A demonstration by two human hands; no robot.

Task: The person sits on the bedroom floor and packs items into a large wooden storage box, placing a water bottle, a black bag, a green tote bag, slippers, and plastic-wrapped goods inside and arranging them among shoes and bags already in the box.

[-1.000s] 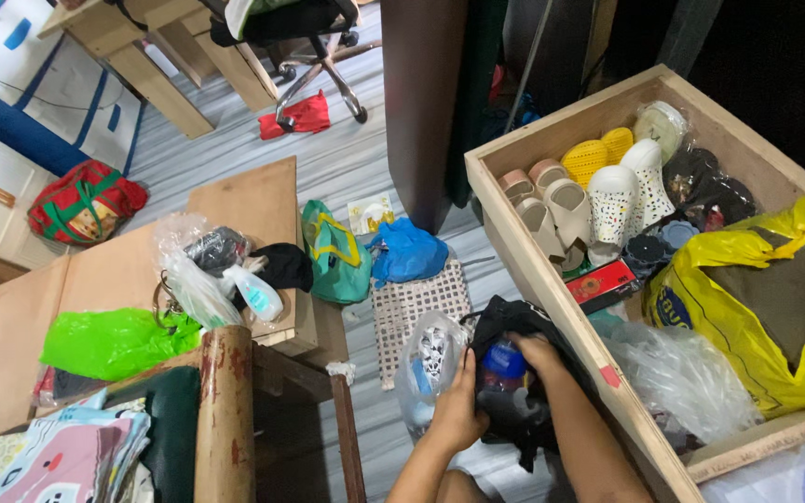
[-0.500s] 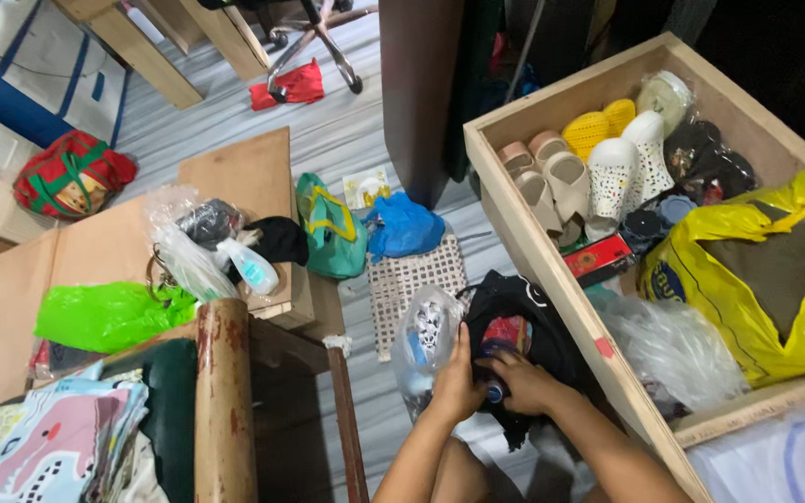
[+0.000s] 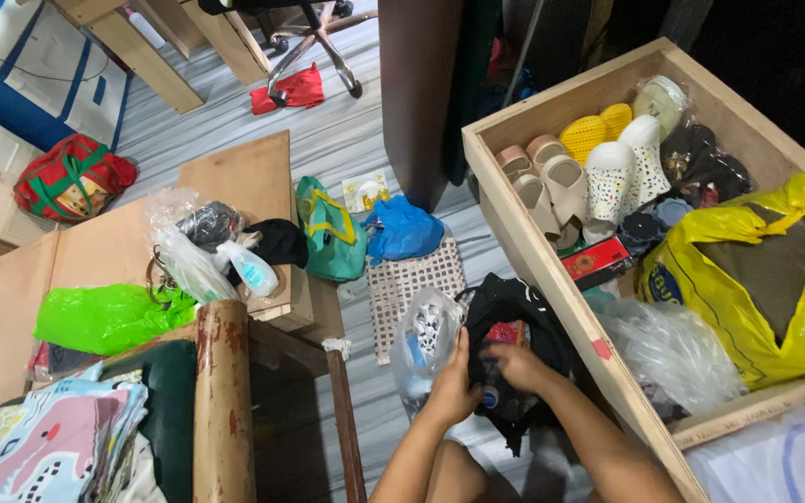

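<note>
Black bag (image 3: 514, 317) sits on the striped floor, pressed against the outer wall of the big wooden crate (image 3: 552, 279), its mouth open with something red showing inside. Both of the person's hands are at that opening. Left hand (image 3: 451, 387) is curled around the bag's near edge, fingers closed on the dark fabric. Right hand (image 3: 514, 365) reaches in from the crate side, fingers bent down over a small bottle (image 3: 490, 391) with a blue cap, which stands just between the two hands (how firmly it is gripped I cannot tell, since the fingertips are buried in the bag).

Just beside the bag, on its left, leans a clear plastic bag (image 3: 421, 359) with patterned things inside. Behind both lies a checked mat (image 3: 416, 284), and past that a blue plastic bag (image 3: 404, 228) and a green tote (image 3: 330, 233).

Inside the crate lie beige sandals (image 3: 542, 191), white spotted clogs (image 3: 624, 172), yellow clogs (image 3: 598, 130), a red box (image 3: 596, 259) and a bulging yellow plastic bag (image 3: 757, 270).

Off to the left, a low wooden table (image 3: 244, 177) carries a bright green bag (image 3: 104, 317) and a small spray bottle (image 3: 249, 268).
</note>
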